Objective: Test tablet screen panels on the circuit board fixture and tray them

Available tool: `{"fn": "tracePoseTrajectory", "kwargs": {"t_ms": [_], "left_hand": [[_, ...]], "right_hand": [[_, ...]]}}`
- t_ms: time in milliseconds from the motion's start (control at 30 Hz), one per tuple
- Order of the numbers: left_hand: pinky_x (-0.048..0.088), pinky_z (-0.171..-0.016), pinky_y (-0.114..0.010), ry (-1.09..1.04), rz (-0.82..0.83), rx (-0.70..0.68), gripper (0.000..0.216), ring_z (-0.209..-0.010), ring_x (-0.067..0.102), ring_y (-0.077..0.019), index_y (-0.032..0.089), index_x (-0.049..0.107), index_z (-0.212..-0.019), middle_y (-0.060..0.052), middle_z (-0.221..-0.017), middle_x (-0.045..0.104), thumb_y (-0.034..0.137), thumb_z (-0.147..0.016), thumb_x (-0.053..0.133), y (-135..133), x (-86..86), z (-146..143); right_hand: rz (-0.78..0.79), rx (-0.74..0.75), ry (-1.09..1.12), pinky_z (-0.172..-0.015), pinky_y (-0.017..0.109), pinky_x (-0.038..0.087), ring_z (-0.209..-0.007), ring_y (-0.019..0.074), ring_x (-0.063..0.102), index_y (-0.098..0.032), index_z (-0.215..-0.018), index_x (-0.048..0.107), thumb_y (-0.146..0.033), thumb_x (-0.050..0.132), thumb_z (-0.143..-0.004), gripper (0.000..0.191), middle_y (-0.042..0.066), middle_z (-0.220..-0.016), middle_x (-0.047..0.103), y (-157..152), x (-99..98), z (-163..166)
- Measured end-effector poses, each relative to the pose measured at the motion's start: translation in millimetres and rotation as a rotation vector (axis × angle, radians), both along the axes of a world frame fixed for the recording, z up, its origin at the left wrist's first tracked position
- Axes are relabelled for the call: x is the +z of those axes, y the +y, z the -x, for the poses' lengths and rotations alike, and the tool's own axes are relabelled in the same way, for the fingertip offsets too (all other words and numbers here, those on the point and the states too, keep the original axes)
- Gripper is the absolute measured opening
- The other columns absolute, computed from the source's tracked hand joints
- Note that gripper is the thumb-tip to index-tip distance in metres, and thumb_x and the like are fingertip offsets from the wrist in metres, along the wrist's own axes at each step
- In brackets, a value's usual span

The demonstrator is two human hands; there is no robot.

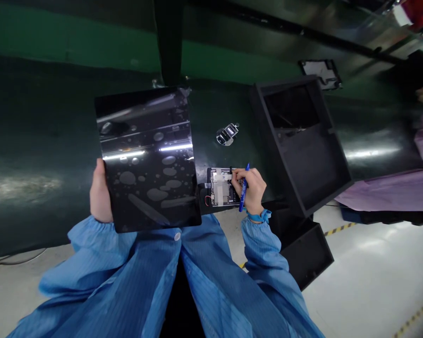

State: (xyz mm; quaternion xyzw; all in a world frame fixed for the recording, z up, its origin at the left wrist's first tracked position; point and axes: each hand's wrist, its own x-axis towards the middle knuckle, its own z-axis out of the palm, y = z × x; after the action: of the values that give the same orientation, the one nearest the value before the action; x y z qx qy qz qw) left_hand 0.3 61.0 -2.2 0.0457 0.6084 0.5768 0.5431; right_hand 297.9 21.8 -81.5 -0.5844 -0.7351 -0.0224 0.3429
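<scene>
My left hand (100, 192) grips the lower left edge of a glossy black tablet-like panel (148, 159), which stands tilted up and reflects the ceiling lights. Round, smudge-like marks show on its surface. My right hand (251, 190) holds a blue pen (244, 188) upright. The fingers of that hand rest on or just above a small circuit board (220, 188) with a pale taped or metal-shielded middle and a thin red-and-black wire. The panel hides whatever lies to the left of the board.
A shiny metal bracket (227, 134) lies on the dark green mat (38, 141). To the right stand a black foam-lined box (299, 145) and a lower black bin (306, 253). A co-worker in a lilac smock (384, 188) works at the right edge, above a floor with yellow-black tape (340, 228).
</scene>
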Motion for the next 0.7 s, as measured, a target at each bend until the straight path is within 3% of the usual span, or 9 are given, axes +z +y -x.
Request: {"fn": "tracePoseTrajectory", "kwargs": {"t_ms": [133,267,367,533,700], "left_hand": [[0.049,-0.109,-0.035,-0.027,0.007,-0.033,0.046,-0.125,0.061,-0.0196,0.011,0.039,-0.146,0.001,-0.092,0.075,0.035,-0.107,0.04,2,-2.2,1],[0.049,-0.109,-0.033,0.056,-0.014,0.026,0.029,-0.117,0.065,-0.0199,0.009,0.063,-0.114,0.001,-0.083,0.074,0.034,-0.102,0.051,1,-17.8,7],[0.047,-0.108,-0.025,0.088,-0.068,0.043,0.023,-0.118,0.063,-0.0165,0.012,0.069,-0.098,0.002,-0.085,0.074,0.032,-0.099,0.058,-1,-35.2,16],[0.049,-0.105,-0.026,-0.072,-0.213,-0.104,0.031,-0.125,0.06,-0.0212,0.014,0.072,-0.099,-0.002,-0.109,0.076,0.041,-0.098,0.058,-5,-52.4,24],[0.049,-0.109,-0.035,-0.255,-0.259,-0.2,0.039,-0.126,0.059,-0.0242,0.014,0.072,-0.107,-0.006,-0.115,0.075,0.045,-0.1,0.049,-8,-44.8,19]], "right_hand": [[-0.005,0.015,0.006,-0.066,0.028,0.053,-0.071,0.0149,0.063,-0.025,-0.074,0.051,-0.016,0.059,-0.093,0.022,-0.001,-0.081,0.074,1,1.0,1],[-0.029,-0.004,0.031,-0.063,0.028,0.05,-0.068,0.0143,0.06,-0.024,-0.076,0.052,-0.014,0.061,-0.091,0.02,-0.002,-0.082,0.075,2,4.5,3],[-0.088,-0.086,0.098,-0.062,0.028,0.049,-0.064,0.014,0.057,-0.024,-0.076,0.052,-0.013,0.065,-0.088,0.021,-0.001,-0.08,0.074,1,6.3,4],[-0.024,-0.01,0.086,-0.065,0.028,0.05,-0.069,0.0144,0.061,-0.024,-0.076,0.052,-0.013,0.063,-0.088,0.02,-0.001,-0.082,0.073,2,4.9,4],[0.003,0.018,0.022,-0.066,0.028,0.051,-0.07,0.0151,0.062,-0.024,-0.075,0.051,-0.015,0.06,-0.091,0.02,-0.001,-0.079,0.072,3,2.1,1]]}}
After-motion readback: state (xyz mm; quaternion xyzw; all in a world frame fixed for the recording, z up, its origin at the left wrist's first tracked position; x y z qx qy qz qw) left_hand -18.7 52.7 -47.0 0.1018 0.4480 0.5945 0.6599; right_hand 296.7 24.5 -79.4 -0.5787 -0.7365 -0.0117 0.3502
